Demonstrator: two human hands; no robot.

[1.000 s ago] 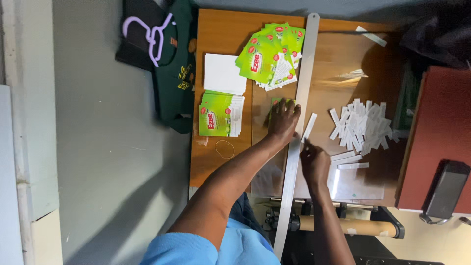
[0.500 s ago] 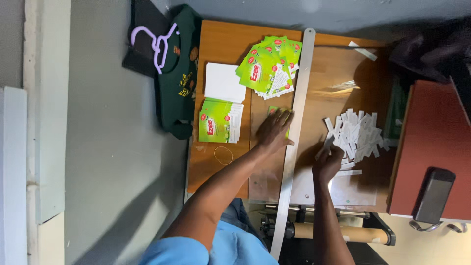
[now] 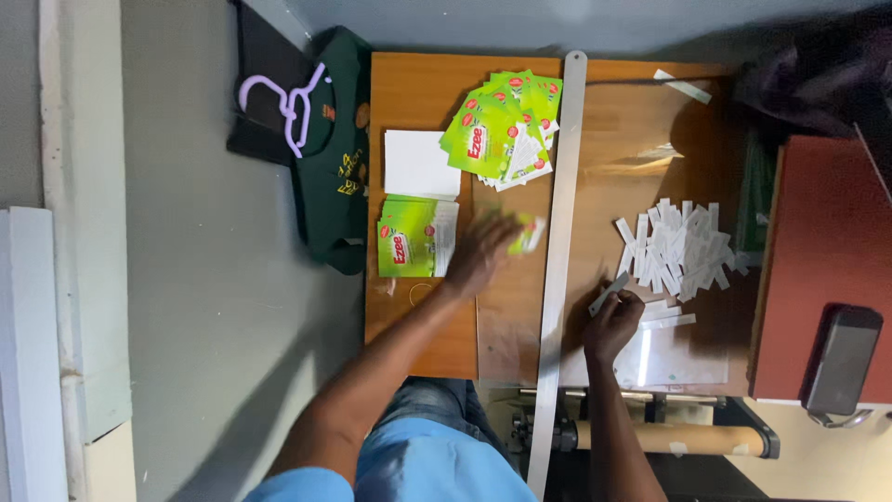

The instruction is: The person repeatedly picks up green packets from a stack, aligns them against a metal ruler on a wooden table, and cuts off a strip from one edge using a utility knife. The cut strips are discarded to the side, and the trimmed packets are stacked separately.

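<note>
Your left hand (image 3: 478, 256) grips a green sachet (image 3: 526, 234) beside the long metal ruler (image 3: 560, 260), near the stack; your right hand (image 3: 611, 323) pinches a white strip (image 3: 609, 293), handy to the strip pile (image 3: 678, 249).

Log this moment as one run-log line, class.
left hand: moving, blurred, green sachet | right hand: holds white strip | ruler: between hands | strip pile: right

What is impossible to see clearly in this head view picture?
- Left hand: motion-blurred, so its grip on the green packet is unclear.
- Right hand: fingers curl over the white strip; the hold is hidden.
- Cardboard roll: partly hidden under the table edge.
</note>
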